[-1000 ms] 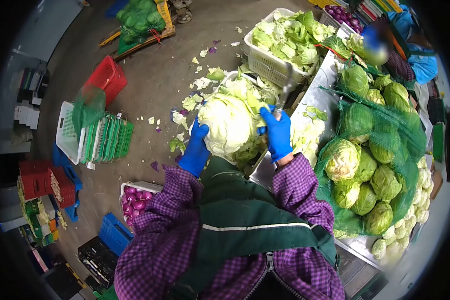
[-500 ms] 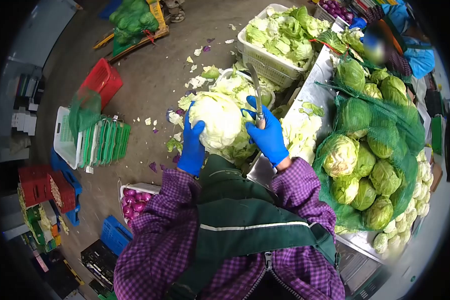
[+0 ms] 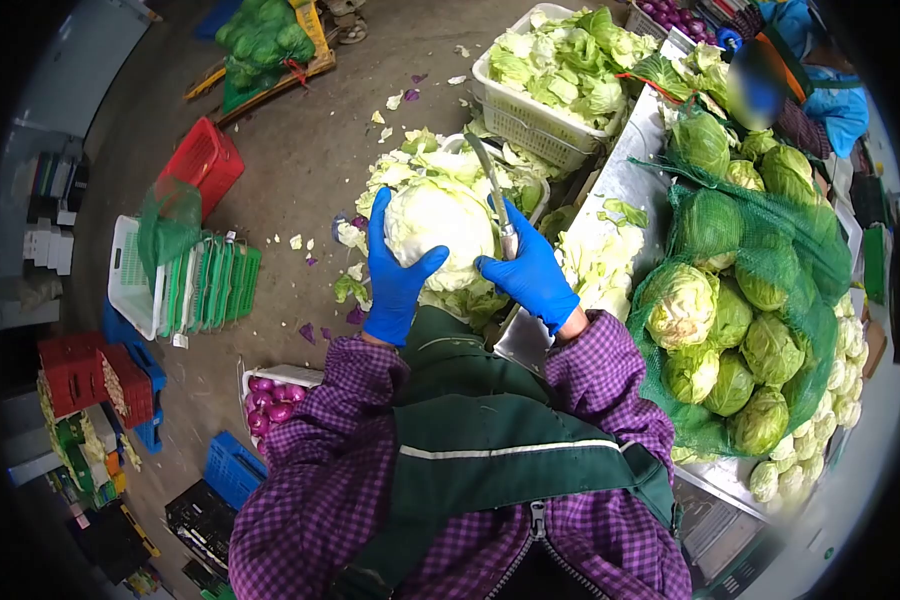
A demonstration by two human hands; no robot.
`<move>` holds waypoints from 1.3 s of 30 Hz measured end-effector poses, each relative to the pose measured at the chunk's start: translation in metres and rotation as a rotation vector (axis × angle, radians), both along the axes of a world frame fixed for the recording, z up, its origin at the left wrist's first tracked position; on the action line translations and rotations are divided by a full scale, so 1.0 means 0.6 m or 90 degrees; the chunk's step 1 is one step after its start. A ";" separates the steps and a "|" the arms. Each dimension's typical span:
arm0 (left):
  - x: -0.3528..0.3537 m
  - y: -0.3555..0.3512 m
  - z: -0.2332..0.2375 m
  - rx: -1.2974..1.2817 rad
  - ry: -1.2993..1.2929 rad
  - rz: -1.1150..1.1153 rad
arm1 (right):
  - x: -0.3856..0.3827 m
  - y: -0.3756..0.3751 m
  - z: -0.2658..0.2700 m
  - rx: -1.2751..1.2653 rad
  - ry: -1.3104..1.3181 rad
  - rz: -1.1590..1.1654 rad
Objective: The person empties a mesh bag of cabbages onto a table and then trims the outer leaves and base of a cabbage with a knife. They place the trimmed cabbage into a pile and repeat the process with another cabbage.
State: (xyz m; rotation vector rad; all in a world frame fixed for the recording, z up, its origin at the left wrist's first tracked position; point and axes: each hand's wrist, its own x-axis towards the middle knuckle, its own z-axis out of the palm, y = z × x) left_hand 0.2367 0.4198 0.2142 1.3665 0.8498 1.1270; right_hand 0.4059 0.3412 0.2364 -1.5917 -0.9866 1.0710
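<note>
A pale, trimmed cabbage is held up in front of me between both blue-gloved hands. My left hand cups its left side, thumb across the near face. On the opposite side, my right hand grips a knife by its handle, and its thumb reaches to the cabbage. The blade points up and away, along the cabbage's right edge. Below lie loose cabbage leaves in and around a white tub, partly hidden by the cabbage and hands.
To my right, a metal table bears a green net bag of cabbages and several pale trimmed ones. A white crate of leaves stands ahead. Purple onions sit at lower left. Another person's blue sleeve shows at upper right.
The right hand has come closer to the cabbage, its thumb now at the side. The knife has shifted left, its blade tilting further left. The left thumb reaches farther across the cabbage.
</note>
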 end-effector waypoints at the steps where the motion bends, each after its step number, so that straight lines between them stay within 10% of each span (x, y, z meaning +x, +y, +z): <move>1: 0.000 -0.001 0.003 0.035 0.035 -0.005 | 0.000 0.000 0.000 0.001 0.000 -0.002; 4: -0.008 0.006 -0.013 0.025 0.028 -0.013 | 0.003 -0.003 -0.012 -0.054 -0.144 -0.003; 11: -0.036 0.011 -0.023 -0.072 -0.085 -0.103 | 0.047 0.016 -0.072 0.025 0.178 -0.095; 17: -0.038 0.017 -0.006 0.023 0.027 -0.157 | 0.011 0.038 -0.022 0.065 -0.072 -0.001; 29: -0.060 0.001 -0.012 -0.102 -0.037 -0.212 | 0.069 0.022 -0.044 -0.071 0.224 -0.144; 31: -0.057 0.004 -0.015 -0.086 -0.001 -0.189 | 0.039 0.012 0.005 -0.050 0.121 -0.081; 33: -0.051 0.008 -0.015 -0.062 0.033 -0.177 | 0.012 0.019 -0.055 0.229 -0.320 -0.086; 35: -0.045 0.011 -0.013 -0.011 0.049 -0.179 | 0.027 0.019 -0.037 -0.098 0.099 -0.119; 39: -0.062 0.005 -0.006 -0.062 -0.016 -0.204 | 0.060 0.013 -0.054 -0.062 0.171 -0.202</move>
